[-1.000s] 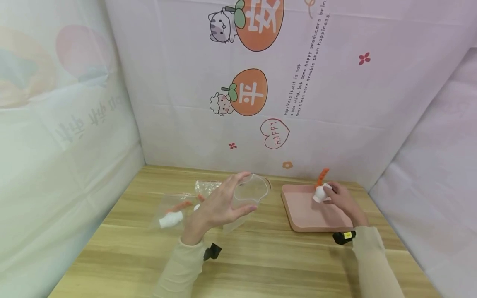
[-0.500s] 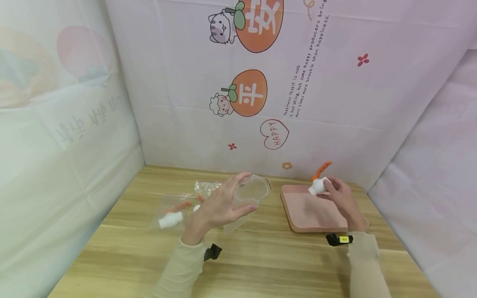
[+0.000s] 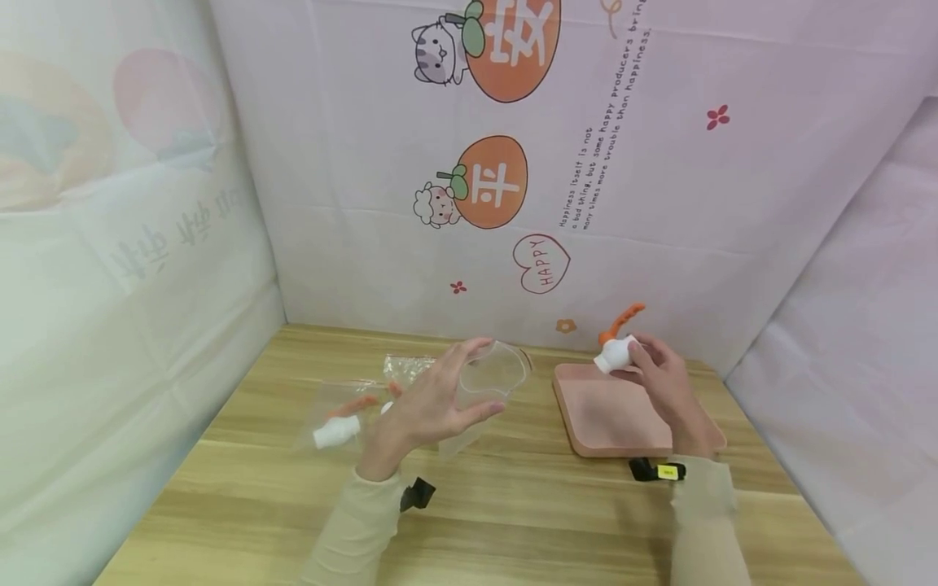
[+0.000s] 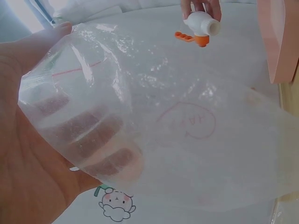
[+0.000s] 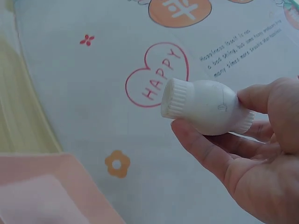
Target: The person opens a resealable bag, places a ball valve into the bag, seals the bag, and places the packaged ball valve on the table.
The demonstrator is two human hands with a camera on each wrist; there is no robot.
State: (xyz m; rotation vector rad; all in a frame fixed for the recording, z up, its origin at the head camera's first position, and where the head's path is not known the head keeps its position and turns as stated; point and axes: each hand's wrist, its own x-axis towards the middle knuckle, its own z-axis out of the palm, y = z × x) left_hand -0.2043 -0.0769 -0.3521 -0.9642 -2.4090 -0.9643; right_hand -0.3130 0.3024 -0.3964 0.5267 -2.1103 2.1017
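In the head view my right hand [image 3: 665, 382] pinches a white plastic ball valve [image 3: 614, 355] with an orange lever handle [image 3: 625, 320], raised above the left part of the pink tray [image 3: 579, 439]. In the right wrist view, thumb and fingers grip the valve's white body [image 5: 210, 105], with its ribbed end pointing left; the lever is hidden there. My left hand [image 3: 428, 399] holds a clear zip bag [image 3: 493, 374], thumb and fingers spread wide at its rounded, gaping mouth. Several fingers show through the clear film [image 4: 187, 154] in the left wrist view.
Left of my left hand, another clear bag holds a white valve [image 3: 337, 431] with an orange handle [image 3: 357, 405]. A crinkled clear bag [image 3: 406, 368] lies behind it, partly hidden by the hand. Printed cloth walls [image 3: 366, 268] enclose the wooden table [image 3: 513, 521].
My right hand has lifted the ball valve up from the tray and brought it left, toward the bag. My left hand and the bag stay nearly still.
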